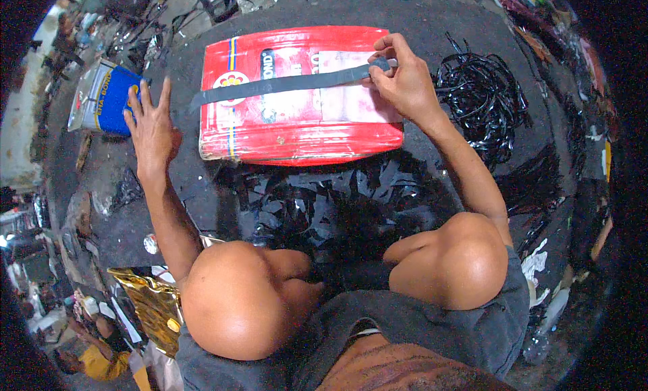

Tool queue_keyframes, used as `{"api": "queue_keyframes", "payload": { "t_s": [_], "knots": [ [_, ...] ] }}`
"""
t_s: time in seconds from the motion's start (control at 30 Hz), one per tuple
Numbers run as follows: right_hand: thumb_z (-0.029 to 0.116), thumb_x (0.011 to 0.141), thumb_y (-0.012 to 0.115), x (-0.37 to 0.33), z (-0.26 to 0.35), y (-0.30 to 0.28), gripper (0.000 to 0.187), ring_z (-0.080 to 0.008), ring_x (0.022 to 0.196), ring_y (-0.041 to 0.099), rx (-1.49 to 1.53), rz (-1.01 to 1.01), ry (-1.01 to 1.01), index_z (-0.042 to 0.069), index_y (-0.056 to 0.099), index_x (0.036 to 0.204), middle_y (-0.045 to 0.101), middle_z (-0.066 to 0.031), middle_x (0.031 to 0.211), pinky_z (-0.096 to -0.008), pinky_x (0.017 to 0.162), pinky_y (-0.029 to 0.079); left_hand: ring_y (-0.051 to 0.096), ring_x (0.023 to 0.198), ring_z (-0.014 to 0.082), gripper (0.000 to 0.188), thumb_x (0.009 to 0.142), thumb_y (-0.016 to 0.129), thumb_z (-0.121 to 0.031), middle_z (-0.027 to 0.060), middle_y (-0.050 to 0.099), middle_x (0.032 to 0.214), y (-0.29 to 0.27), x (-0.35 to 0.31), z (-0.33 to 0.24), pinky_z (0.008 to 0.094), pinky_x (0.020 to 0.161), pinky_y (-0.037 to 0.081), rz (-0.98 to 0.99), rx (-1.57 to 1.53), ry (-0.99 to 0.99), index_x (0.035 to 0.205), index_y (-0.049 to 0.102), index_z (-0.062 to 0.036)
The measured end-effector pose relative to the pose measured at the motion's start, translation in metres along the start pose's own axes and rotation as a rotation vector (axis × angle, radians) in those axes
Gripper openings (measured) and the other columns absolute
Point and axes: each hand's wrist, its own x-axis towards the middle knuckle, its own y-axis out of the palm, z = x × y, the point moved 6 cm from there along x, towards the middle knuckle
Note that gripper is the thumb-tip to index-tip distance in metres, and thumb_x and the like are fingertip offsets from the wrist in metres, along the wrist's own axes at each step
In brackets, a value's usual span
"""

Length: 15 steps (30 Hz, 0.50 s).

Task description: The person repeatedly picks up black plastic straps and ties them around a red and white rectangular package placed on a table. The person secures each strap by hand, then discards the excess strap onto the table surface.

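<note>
- Beneath the right hand (pixel 410 82) lies the red container (pixel 290 140), perhaps as a broad, firm backing.
- That hand pinches the grey strip (pixel 277 89) near its right end, seemingly keeping it straight.
- Beside the blue can (pixel 113 97), the left hand (pixel 155 131) is spread wide; I can't tell whether they touch.
- Right of the right hand, black strips (pixel 482 97) lie tangled, probably within easy reach.

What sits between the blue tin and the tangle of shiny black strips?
In the head view, the red tin, with a grey strip across it, lies between them; the left hand and right hand also show there.
</note>
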Motion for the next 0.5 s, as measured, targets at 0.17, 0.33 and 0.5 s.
{"api": "queue_keyframes", "payload": {
  "t_s": [0.17, 0.33, 0.5],
  "knots": [
    [0.006, 0.080, 0.064, -0.009, 0.017, 0.015, 0.040, -0.0349, 0.077, 0.072, 0.143, -0.047, -0.041, 0.007, 0.047, 0.116, 0.068, -0.0188, 0.094, -0.0454, 0.070, 0.056, 0.057, 0.118, 0.0349, 0.061, 0.076, 0.068, -0.005, 0.0172, 0.061, 0.124, -0.074, 0.029, -0.146, 0.0410, 0.101, 0.045, -0.387, -1.113, 0.276, 0.135, 0.054, -0.0102],
    [0.006, 0.082, 0.065, -0.018, 0.021, 0.010, 0.040, -0.0378, 0.085, 0.070, -0.074, -0.133, -0.131, 0.008, 0.047, 0.117, 0.069, -0.0176, 0.098, -0.0475, 0.073, 0.055, 0.068, 0.078, 0.0217, 0.034, 0.083, 0.056, -0.003, 0.0148, 0.070, 0.098, -0.013, 0.041, -0.251, 0.0338, 0.070, 0.054, 0.097, -1.524, 0.185, 0.117, 0.061, -0.0010],
    [0.018, 0.081, 0.070, -0.024, 0.023, -0.011, 0.041, -0.0320, 0.087, 0.068, -0.384, -0.049, -0.140, 0.013, 0.055, 0.119, 0.068, -0.0099, 0.095, -0.0453, 0.074, 0.054, 0.067, 0.081, 0.0241, 0.019, 0.083, 0.064, -0.007, 0.0141, 0.068, 0.094, -0.010, 0.028, -0.261, 0.0340, 0.073, 0.053, 0.000, -1.451, 0.235, 0.099, 0.068, -0.0001]
  ]
}}
